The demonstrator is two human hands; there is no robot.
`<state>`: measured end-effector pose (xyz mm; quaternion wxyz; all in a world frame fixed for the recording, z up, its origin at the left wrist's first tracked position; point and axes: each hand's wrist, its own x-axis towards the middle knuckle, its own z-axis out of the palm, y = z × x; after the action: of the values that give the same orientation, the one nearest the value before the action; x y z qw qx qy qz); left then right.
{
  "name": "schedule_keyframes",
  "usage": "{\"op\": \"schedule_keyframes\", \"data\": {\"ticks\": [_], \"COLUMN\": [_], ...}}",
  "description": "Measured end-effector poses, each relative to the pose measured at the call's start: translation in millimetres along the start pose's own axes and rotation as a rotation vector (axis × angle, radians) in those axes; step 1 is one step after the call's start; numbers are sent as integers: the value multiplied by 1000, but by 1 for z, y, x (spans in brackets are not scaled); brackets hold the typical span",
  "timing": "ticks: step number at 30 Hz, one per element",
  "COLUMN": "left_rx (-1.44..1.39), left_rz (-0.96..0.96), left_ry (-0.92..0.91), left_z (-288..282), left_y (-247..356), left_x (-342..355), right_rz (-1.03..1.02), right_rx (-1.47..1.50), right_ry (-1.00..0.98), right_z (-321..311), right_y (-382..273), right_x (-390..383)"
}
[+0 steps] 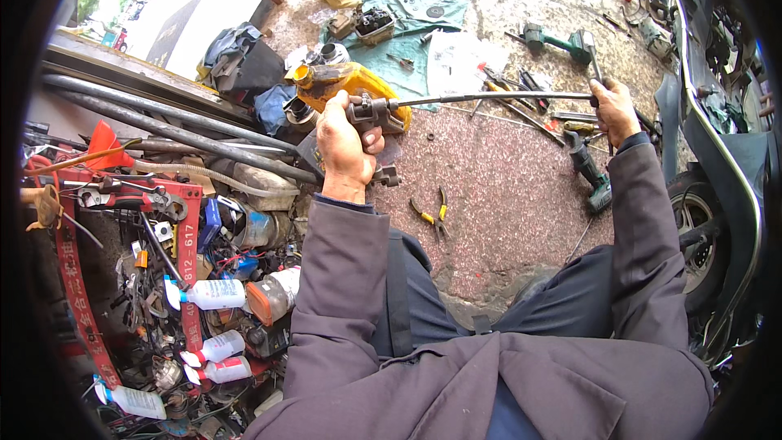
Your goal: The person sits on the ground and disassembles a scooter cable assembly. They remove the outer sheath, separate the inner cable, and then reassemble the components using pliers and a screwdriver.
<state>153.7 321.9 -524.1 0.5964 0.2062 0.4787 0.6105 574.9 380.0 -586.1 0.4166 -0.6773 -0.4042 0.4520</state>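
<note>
My left hand (344,147) grips a dark metal brake caliper (371,111) held up in front of me. A thin black hose (497,97) runs from the caliper to the right. My right hand (613,112) is closed around the far end of that hose, holding it stretched out level. Both arms are in grey-purple sleeves, and my knees in dark trousers show below.
A yellow container (350,81) lies behind the caliper. Yellow-handled pliers (433,216) rest on the reddish floor. Green power tools (562,41) (588,173), a teal cloth with parts (407,0), a cluttered red tool rack (163,277) at left, a scooter (717,155) at right.
</note>
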Motion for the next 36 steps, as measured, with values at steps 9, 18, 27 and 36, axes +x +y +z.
{"op": "schedule_keyframes", "data": {"ticks": [9,18,27,36], "left_rx": [-27,-62,-185,-166], "left_rz": [-44,-97,-154,-138], "left_ry": [-3,-47,-81,-23], "left_z": [0,10,18,45], "left_y": [-1,-6,-13,-13], "left_x": [-1,-4,-6,-17], "right_rz": [-57,-182,-60,-1], "right_rx": [102,646,1493,1021], "right_ry": [104,472,178,-392], "right_z": [4,5,35,80], "right_y": [-5,-23,-66,-69], "right_x": [-4,12,-37,-62]}}
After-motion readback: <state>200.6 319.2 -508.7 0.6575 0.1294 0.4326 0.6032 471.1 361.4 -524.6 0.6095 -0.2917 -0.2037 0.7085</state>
